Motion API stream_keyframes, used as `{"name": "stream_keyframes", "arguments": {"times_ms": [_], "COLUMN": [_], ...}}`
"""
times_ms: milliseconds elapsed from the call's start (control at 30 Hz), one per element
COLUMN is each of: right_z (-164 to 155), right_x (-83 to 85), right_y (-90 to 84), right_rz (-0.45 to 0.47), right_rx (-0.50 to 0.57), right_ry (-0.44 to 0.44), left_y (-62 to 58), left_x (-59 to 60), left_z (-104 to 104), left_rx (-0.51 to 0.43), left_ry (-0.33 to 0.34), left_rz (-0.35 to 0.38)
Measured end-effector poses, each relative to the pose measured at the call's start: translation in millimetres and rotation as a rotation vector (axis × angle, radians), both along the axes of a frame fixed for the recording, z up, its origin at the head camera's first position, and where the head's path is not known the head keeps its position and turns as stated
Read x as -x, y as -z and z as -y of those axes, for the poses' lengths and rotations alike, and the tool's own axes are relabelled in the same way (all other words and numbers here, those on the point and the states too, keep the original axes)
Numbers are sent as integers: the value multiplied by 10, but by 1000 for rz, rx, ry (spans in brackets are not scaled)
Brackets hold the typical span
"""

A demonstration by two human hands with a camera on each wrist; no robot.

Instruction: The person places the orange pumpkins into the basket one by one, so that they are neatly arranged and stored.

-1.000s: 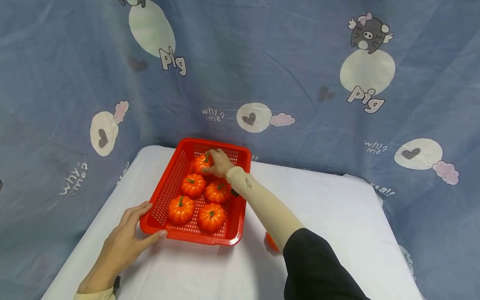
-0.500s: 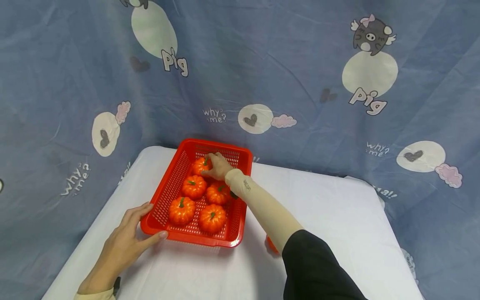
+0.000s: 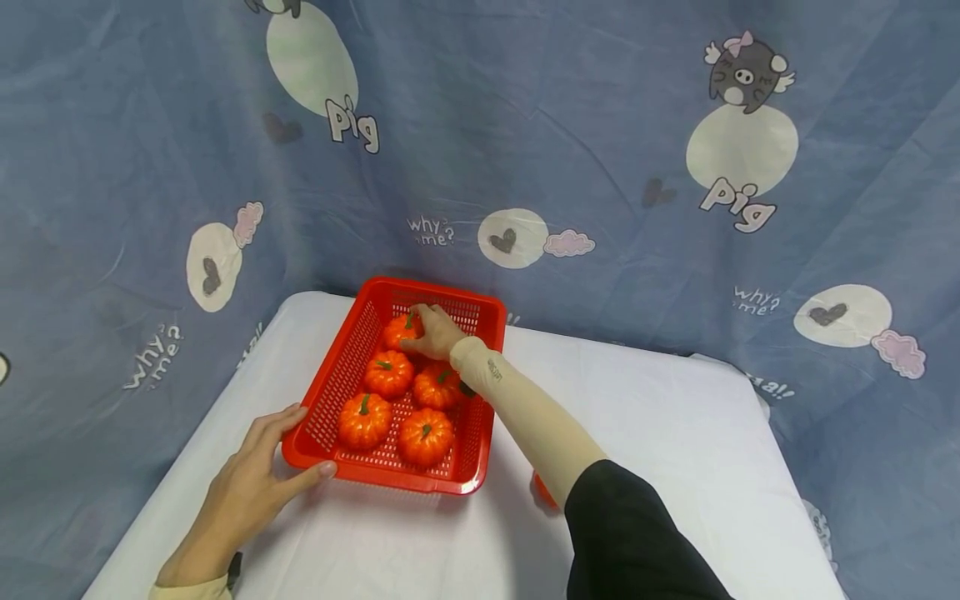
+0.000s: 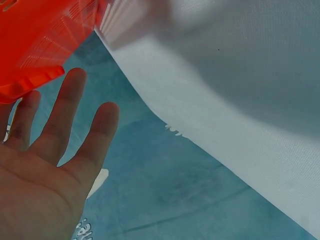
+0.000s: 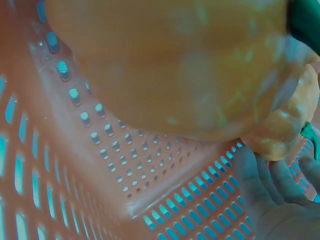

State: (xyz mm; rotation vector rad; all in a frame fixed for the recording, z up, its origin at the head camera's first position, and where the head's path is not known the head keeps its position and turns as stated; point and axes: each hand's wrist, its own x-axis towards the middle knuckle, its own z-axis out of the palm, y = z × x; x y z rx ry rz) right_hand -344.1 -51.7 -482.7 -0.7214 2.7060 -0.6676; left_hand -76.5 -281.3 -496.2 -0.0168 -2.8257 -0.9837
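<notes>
The right hand point(image 3: 435, 331) has drawn slightly nearer the basket's point(image 3: 315, 408) far wall, fingers settling on the farthest pumpkin point(image 3: 399, 331).

A small glossy orange plastic pumpkin point(image 3: 399, 330) with a green stem sits upright at the far end of the red perforated plastic basket point(image 3: 322, 400), beside four others.

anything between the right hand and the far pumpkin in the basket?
Nothing visible. In the head view the right hand already rests on the far pumpkin at the back of the red basket. The other four pumpkins sit nearer, under the forearm. The left hand touches the basket's near corner.
</notes>
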Motion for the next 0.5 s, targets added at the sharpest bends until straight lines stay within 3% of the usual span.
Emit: {"name": "stream_keyframes", "arguments": {"times_ms": [233,500], "right_z": [-6,-21], "right_x": [-35,-58], "right_y": [-85,-204], "right_rz": [14,-9], "right_rx": [93,76], "right_ry": [51,79], "left_y": [-13,-51], "left_x": [2,-2], "left_z": [-16,-22], "left_rx": [9,42], "left_ry": [-1,-1], "left_rz": [-2,24]}}
